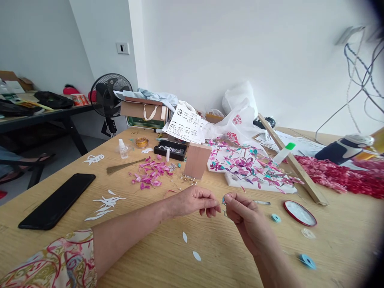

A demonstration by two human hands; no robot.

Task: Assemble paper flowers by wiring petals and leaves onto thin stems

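Observation:
In the middle of the view, just above the tabletop, my left hand point(196, 202) is closed with thumb and fingertips pressed together; whatever is in them is too small to make out. Close beside it my right hand point(244, 210) pinches a small blue piece point(223, 200) between thumb and forefinger. Its shape is mostly hidden by the fingers. Two white leaf-shaped pieces point(196, 256) lie on the wooden table point(144, 256) below my hands. To the right are a light-blue thread spool point(275, 218), a darker blue spool point(307, 261) and a round red-rimmed dish point(300, 213).
Pink petals point(153, 172) lie beyond my left hand, near a wooden block point(198, 161). Flowered sprays point(249, 164) rest on white foam, with a wooden bar point(292, 164) alongside. A black tray point(170, 149), white strips point(105, 207) and a black phone-like slab point(58, 201) stand left.

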